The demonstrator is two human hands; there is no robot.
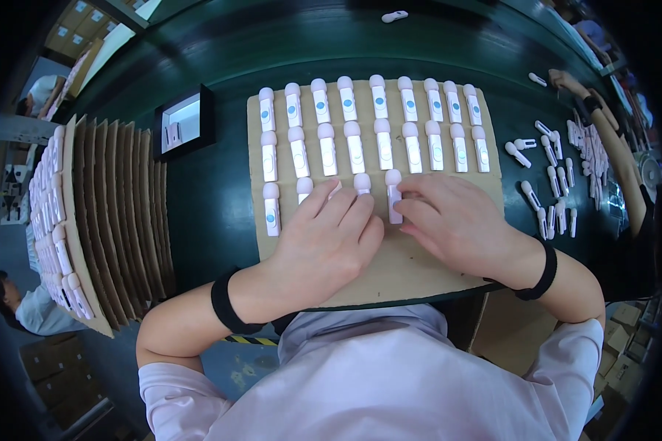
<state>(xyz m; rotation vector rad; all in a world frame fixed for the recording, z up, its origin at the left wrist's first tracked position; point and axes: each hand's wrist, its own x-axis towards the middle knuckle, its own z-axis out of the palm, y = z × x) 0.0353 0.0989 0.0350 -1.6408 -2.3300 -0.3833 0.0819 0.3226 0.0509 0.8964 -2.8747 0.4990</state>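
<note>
Small pale pink, wand-shaped devices with rounded heads stand out in rows on a cardboard sheet (pixel 390 272) before me. My right hand (pixel 452 224) pinches one wand-shaped device (pixel 394 198) by its side, at the right end of the nearest row. My left hand (pixel 324 242) is bent over the same row, its fingers curled and close together. Under it, the heads of several devices, such as one wand head (pixel 362 182), peek out. Whatever lies between the left fingertips is hidden. Many devices in the farther rows, like this wand device (pixel 346 99), carry a blue round spot.
Upright cardboard sheets (pixel 125 213) stand at the left, the outermost bearing more devices. A black open box (pixel 186 121) sits beside them on the dark green table (pixel 221 198). Loose devices (pixel 555 180) lie scattered at the right, near a co-worker's arm (pixel 614 140).
</note>
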